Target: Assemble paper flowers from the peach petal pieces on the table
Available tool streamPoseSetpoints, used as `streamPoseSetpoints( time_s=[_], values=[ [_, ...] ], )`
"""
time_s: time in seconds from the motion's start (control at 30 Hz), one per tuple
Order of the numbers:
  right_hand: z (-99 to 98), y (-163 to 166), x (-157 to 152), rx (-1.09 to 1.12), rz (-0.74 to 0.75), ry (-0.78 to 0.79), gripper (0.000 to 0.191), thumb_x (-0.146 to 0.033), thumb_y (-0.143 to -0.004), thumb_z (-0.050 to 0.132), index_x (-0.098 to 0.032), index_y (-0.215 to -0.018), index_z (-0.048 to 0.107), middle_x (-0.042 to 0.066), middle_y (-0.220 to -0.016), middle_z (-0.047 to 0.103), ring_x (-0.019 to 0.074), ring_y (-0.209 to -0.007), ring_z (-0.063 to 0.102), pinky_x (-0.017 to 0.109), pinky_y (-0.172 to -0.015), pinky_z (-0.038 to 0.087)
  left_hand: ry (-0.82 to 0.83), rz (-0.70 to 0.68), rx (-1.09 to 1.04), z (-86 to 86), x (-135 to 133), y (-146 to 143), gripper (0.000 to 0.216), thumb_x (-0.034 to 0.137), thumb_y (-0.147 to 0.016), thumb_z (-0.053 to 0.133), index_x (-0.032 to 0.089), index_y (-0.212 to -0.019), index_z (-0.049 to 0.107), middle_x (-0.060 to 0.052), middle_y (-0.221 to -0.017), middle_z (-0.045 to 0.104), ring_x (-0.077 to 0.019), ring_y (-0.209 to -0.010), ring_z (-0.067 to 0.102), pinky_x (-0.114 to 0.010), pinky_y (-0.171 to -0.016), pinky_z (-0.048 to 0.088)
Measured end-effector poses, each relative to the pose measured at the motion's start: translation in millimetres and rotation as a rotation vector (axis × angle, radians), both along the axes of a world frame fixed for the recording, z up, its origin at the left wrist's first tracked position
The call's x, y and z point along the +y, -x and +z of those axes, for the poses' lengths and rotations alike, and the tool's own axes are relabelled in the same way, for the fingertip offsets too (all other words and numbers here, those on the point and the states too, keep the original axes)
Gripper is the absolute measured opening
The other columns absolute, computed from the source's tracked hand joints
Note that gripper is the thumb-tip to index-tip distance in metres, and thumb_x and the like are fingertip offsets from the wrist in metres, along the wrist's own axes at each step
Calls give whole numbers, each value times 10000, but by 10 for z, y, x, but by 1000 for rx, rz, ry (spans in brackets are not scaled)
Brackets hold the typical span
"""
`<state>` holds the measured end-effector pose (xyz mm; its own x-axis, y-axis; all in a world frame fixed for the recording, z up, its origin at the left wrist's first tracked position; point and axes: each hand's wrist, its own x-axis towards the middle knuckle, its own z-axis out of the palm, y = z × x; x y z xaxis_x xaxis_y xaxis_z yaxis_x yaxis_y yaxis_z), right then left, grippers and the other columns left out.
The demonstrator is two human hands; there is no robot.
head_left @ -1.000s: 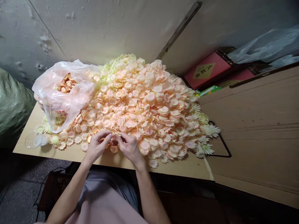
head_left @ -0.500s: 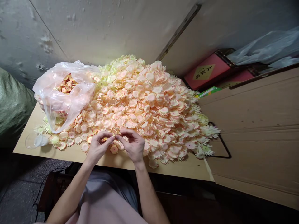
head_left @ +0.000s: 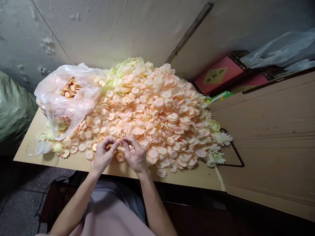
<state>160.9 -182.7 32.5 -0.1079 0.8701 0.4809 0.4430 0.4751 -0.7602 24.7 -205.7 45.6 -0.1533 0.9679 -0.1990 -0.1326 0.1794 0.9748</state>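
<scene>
At the tabletop's (head_left: 197,177) near edge, the left hand (head_left: 103,155) and right hand (head_left: 135,155) have closed together again, fingers pinching one flower piece (head_left: 119,142) beside the pile (head_left: 157,108).

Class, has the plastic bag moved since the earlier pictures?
No. The plastic bag lies at the same spot at the left end of the table, against the flower pile.

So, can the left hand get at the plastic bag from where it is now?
Probably yes: the plastic bag sits up-left of the left hand, and only low flower-shaped pieces lie between them, nothing tall.
</scene>
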Motion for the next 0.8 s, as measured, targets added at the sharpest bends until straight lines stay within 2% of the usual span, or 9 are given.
streamPoseSetpoints(
  time_s=[0.2,0.43,0.57,0.8],
  values=[
    [-46,160,-38,106,-159,66,84,-253,-940,549,-203,-958,614,46,-836,738,162,-706,726,258,-620,586,-86,79,186,22,-53,-113,205,372,-884,612,170,-850,596,-26,-831,600,-115,-715,583,-202,-612,471],
    [29,318,-39,315,-308,232,176,-362,-949,517,-195,-922,565,29,-711,682,138,-581,648,231,-531,503,-354,296,434,-124,-182,-166,99,292,-905,588,201,-874,613,-58,-886,628,-184,-886,611,-313,-822,509],
    [82,337,32,385,-292,291,200,-396,-933,536,-200,-892,557,31,-708,668,138,-601,629,232,-540,491,-348,307,433,-161,-205,-140,86,295,-900,601,214,-879,622,-59,-887,635,-194,-879,611,-333,-840,509],
    [61,499,171,546,-232,374,240,-443,-957,484,-206,-930,506,59,-787,701,161,-718,696,282,-682,568,-333,390,388,-153,-130,-191,106,301,-904,604,202,-869,618,-49,-882,621,-169,-845,605,-285,-780,506]
  ],
)
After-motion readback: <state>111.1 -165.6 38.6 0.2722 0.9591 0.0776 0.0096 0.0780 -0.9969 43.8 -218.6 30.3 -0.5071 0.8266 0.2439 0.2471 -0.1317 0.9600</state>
